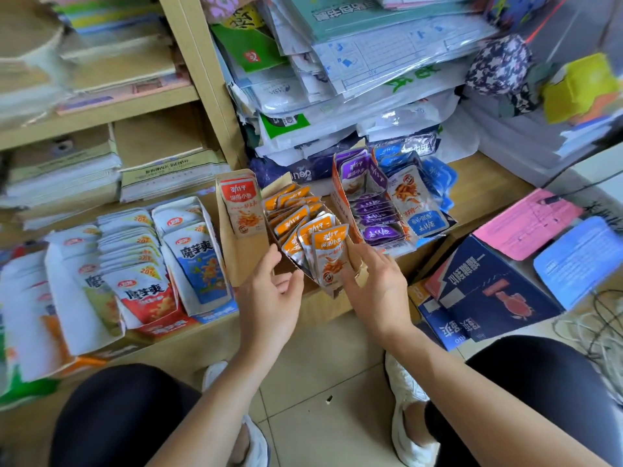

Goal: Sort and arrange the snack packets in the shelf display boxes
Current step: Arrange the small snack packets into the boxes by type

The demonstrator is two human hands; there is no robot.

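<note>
A wooden shelf (488, 170) lies beyond both hands, carrying cardboard display boxes. Directly ahead of the fingertips, the open brown box (279, 183) holds glossy orange foil packets (296, 217), overlapped upright so their printed faces show. Past the right hand (374, 281), flat purple packets (374, 217) fill a neighbouring box. The right hand's nearly straight fingers touch the front packet (332, 261), likely squaring it. The left hand (273, 291) hovers relaxed, empty.

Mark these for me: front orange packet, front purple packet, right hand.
front orange packet (329, 261): head view, on the middle of its printed face.
front purple packet (379, 233): head view, on its purple face.
right hand (377, 284): head view, on the back of the hand.
</note>
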